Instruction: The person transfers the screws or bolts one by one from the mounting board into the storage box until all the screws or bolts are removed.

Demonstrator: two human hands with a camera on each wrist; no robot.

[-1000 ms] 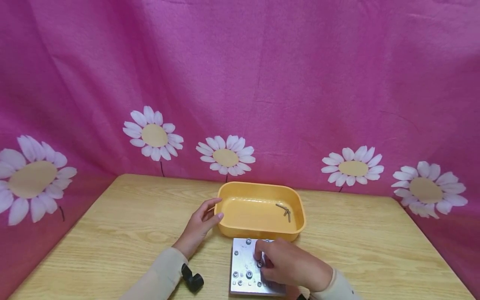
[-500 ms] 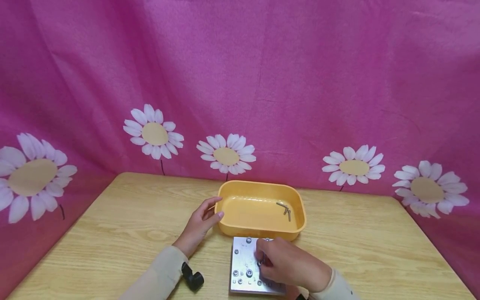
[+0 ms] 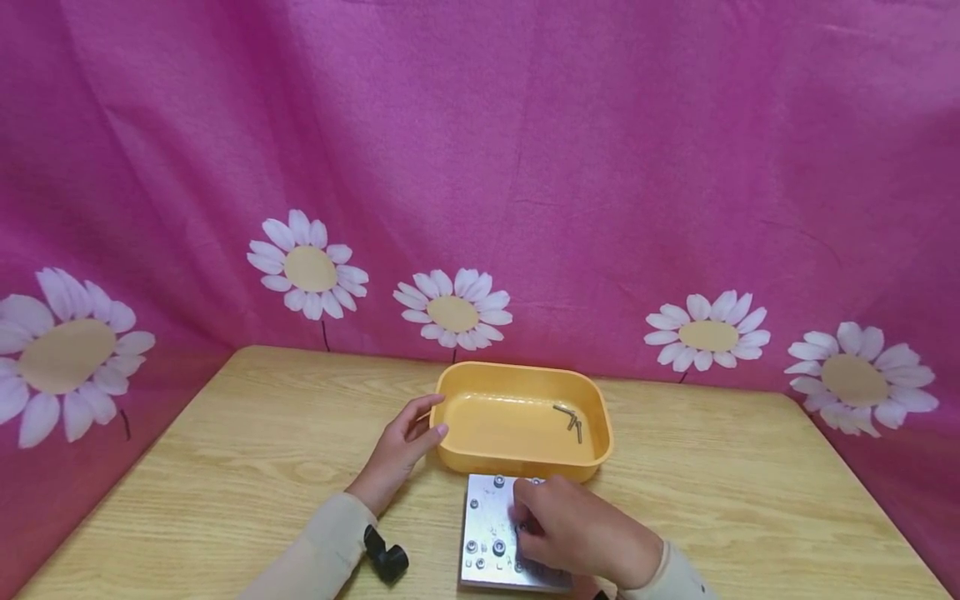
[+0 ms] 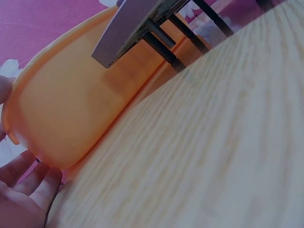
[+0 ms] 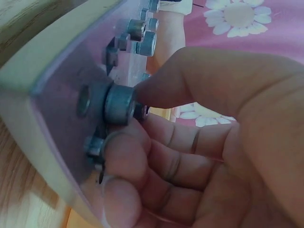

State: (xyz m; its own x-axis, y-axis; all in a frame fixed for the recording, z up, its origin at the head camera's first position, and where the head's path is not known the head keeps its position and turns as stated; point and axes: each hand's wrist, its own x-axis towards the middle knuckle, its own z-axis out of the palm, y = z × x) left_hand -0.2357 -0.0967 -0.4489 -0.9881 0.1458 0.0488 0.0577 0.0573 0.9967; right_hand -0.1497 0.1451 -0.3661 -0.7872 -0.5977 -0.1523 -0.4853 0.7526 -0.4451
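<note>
A silvery metal plate (image 3: 483, 525) studded with socket head screws lies just in front of a yellow plastic bin (image 3: 517, 457). My right hand (image 3: 581, 529) is over the plate's right half. In the right wrist view its thumb and fingers pinch the round head of a socket head screw (image 5: 118, 105) standing out of the plate. My left hand (image 3: 399, 454) holds the bin at its left end, with fingers (image 4: 47, 187) against the outer wall in the left wrist view. Below the plate, threaded screw shanks (image 4: 161, 47) stick out toward the table.
Several small metal pins or screws (image 3: 572, 421) lie inside the bin at its right. A black clip-like piece (image 3: 386, 558) is by the left sleeve. Behind the wooden table (image 3: 712, 467) hangs a pink cloth (image 3: 570, 167) with daisies.
The right hand stays over the same part of the plate, its fingers shifting slightly around the screw head. The left hand and the bin have not visibly moved.
</note>
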